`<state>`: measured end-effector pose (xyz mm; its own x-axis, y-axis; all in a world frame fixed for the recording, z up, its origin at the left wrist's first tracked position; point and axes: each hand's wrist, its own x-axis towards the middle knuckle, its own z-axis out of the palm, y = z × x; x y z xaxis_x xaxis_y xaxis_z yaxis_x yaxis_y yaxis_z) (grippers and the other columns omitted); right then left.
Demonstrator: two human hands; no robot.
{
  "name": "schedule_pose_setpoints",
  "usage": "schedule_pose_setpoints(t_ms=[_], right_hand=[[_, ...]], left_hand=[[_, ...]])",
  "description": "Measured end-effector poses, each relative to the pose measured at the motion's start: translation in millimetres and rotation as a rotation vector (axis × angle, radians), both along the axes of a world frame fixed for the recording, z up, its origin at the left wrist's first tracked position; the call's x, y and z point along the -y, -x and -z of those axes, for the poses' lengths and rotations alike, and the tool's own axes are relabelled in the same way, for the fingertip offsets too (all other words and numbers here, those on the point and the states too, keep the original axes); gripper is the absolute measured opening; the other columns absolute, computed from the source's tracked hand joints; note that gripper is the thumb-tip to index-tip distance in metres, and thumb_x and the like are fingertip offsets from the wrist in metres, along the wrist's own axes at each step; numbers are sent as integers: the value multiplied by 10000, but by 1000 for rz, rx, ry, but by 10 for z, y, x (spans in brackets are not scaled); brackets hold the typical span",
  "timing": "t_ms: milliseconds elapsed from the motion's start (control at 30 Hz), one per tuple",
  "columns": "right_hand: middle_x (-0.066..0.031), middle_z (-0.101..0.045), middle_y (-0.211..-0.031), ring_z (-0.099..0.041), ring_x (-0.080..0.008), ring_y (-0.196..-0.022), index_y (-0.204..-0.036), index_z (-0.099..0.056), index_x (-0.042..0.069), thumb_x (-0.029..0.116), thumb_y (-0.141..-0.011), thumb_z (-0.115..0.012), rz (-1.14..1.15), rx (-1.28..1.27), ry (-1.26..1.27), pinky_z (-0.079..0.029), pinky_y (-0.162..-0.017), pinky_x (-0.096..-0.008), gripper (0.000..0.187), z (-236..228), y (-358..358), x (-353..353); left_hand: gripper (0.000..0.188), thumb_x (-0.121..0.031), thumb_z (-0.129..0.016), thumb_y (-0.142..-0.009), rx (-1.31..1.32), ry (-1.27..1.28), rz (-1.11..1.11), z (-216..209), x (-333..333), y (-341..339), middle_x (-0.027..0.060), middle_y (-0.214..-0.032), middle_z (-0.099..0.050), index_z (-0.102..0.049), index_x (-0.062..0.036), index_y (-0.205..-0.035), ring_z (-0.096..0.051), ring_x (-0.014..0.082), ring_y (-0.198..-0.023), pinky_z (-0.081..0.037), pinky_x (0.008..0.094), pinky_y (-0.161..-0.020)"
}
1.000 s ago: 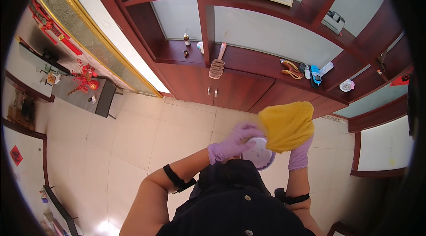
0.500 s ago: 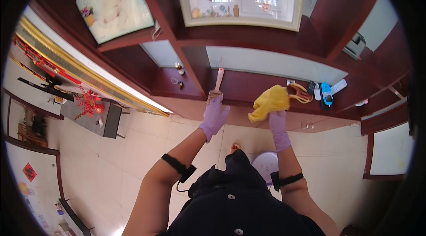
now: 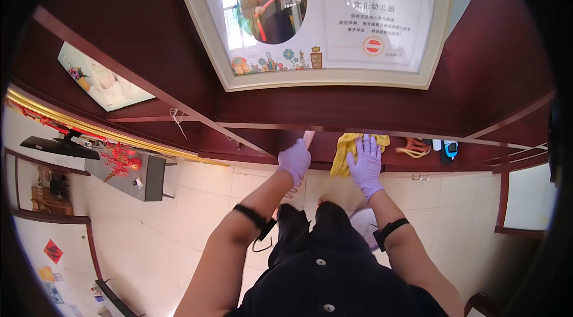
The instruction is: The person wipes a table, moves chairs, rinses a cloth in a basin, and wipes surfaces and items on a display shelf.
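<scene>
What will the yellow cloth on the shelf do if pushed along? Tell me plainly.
The yellow cloth lies crumpled under the right hand, so it is probably floppy and would bunch rather than slide flat. One edge droops over the wooden shelf, so it may slip off.

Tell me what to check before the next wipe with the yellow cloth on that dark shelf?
1. Right hand flat on the yellow cloth: ok, fingers spread on it.
2. Cloth lying on the dark wooden shelf: ok, though one end hangs over the front edge.
3. Left hand has a firm hold on the pale slim handle: cannot tell, the grip is hidden.
4. Both purple gloves on: ok.
5. Way clear to the right: not ok, an orange cord bundle and small blue gadget lie there.
</scene>
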<state>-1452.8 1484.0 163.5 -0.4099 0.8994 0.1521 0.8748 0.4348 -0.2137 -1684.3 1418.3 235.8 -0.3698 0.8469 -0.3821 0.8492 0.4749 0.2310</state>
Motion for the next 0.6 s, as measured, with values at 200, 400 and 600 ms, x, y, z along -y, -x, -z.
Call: schedule_pose_setpoints(t_ms=[200,400,600], right_hand=[[-198,-640,-1117,-571,-394,-1041,-1041,-652,35,341,-881,-513,-71,-239,74,-366,-983,-567,372,-169,1197,62],[-144,-555,-1352,-457,-311,-1319,-1333,-534,80,224,-925,-423,-341,-50,316,-241,-1146,-508,446,-338,1995,358],[-108,-563,-1361,-467,-244,-1324,-1333,-547,112,213,-905,-459,-167,-58,335,-291,-1128,-494,449,-444,618,-79]], left_hand=[[358,-336,-543,-949,466,116,139,-976,1334,179,217,-986,-648,-473,-80,-1189,-601,454,-935,-484,488,-806],[459,-265,-584,-971,579,213,-18,-1384,1562,292,109,-722,-635,-450,-83,-1370,-659,218,-600,-517,355,-602],[520,-245,-579,-952,540,65,138,-1340,1137,165,156,-911,-670,-438,-90,-1428,-667,290,-750,-517,379,-704]])
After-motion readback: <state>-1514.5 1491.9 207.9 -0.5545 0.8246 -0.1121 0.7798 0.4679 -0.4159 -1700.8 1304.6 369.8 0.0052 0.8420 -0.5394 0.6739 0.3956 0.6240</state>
